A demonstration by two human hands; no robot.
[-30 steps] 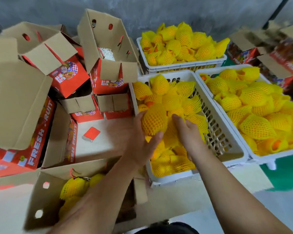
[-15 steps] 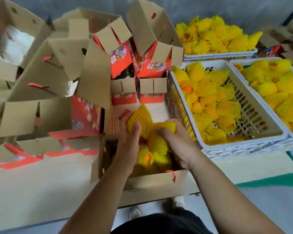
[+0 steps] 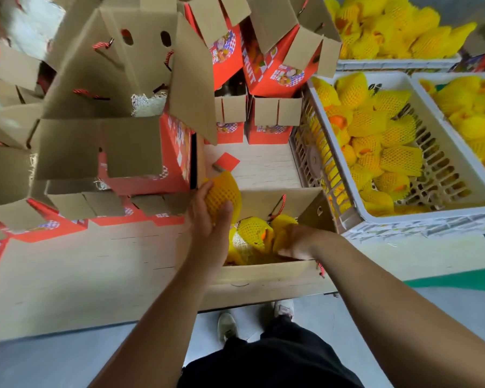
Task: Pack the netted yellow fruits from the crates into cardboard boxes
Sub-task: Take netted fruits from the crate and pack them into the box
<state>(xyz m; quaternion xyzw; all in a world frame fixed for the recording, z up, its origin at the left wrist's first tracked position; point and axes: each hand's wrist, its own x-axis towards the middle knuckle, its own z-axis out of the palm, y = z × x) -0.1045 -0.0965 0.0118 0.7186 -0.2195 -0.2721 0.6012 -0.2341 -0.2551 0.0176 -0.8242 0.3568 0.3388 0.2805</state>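
netted fruit | gripped in left hand fingers | right hand in box, grip unclear

right hand's fingertips vanish among the netted fruits inside the open box; far crate cut off at the top edge.

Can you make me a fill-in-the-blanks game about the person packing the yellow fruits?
1. The left hand holds one netted fruit above the open ____ box.
2. The right hand reaches ____ that box, among the fruits already packed.
3. The nets around the fruits are ____ in colour.
4. The crate nearest the box is ____ in colour.

Missing words: cardboard; inside; yellow; white
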